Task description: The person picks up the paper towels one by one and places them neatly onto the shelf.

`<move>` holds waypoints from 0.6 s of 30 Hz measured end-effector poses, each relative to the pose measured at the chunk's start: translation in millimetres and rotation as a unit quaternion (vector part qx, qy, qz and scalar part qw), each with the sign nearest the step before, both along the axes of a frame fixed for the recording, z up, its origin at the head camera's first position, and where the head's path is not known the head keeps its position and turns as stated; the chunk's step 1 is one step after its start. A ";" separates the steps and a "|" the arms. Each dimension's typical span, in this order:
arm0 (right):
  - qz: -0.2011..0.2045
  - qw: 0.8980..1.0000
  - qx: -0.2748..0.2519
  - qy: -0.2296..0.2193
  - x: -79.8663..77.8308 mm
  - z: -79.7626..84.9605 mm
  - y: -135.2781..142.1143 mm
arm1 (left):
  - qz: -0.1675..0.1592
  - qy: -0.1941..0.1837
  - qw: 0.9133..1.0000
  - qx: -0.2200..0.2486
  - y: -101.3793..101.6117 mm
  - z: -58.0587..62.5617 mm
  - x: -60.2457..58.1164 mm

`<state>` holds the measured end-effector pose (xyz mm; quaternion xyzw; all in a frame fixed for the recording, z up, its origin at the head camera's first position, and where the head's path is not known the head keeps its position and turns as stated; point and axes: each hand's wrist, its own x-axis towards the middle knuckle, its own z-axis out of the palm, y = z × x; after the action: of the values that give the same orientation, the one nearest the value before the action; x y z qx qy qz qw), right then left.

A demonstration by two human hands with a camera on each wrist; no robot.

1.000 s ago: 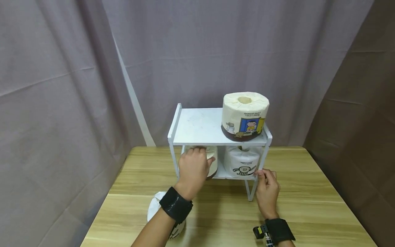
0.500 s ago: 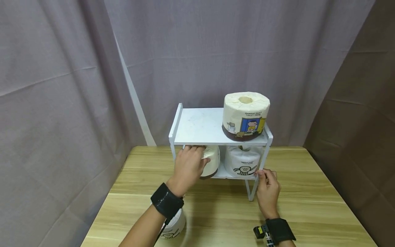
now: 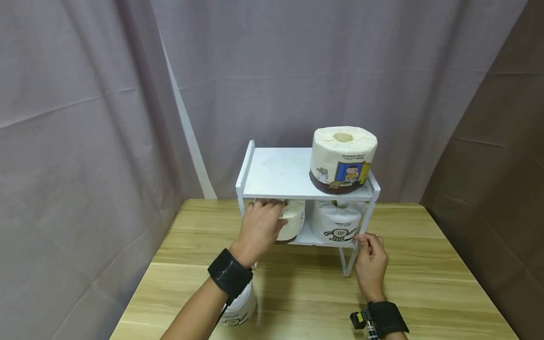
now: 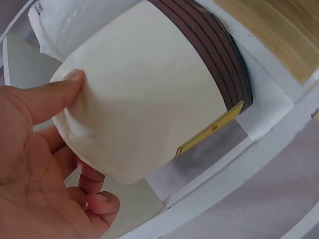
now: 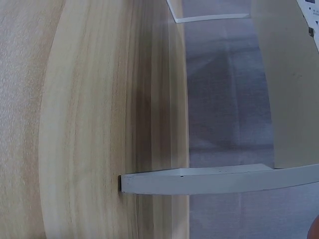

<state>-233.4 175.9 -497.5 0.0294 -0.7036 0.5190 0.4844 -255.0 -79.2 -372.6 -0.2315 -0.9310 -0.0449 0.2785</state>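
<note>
My left hand (image 3: pixel 260 226) holds a cream toilet paper roll (image 3: pixel 292 224) on the left of the white rack's lower shelf. In the left wrist view, the thumb presses the edge of this roll (image 4: pixel 144 84), with the fingers curled at its end; a brown striped band rings the other end. My right hand (image 3: pixel 371 264) pinches the front right leg of the white rack (image 3: pixel 278 172) at lower-shelf height. Beside the cream roll stands a white toilet paper roll (image 3: pixel 337 222) with a cartoon dog print.
Another cream toilet paper roll (image 3: pixel 343 158) stands upright on the rack's top right. On the wooden table (image 3: pixel 425 283), a white roll (image 3: pixel 242 307) is partly hidden behind my left forearm. Grey curtains (image 3: pixel 297 71) hang behind and beside the table.
My left hand has shifted a little left on the lower cream roll, uncovering more of it. My right hand keeps its grip on the rack leg. The head view has turned slightly.
</note>
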 end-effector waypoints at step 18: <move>0.005 1.000 0.008 -0.028 -18.0 -32.7 21.2 | 0.047 0.058 0.997 -0.016 27.2 -4.5 -0.9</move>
<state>-251.4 197.1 -530.2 0.0219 -0.7207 0.5166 0.4617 -255.9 -52.0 -377.1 -0.1945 -0.9238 -0.0035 0.3298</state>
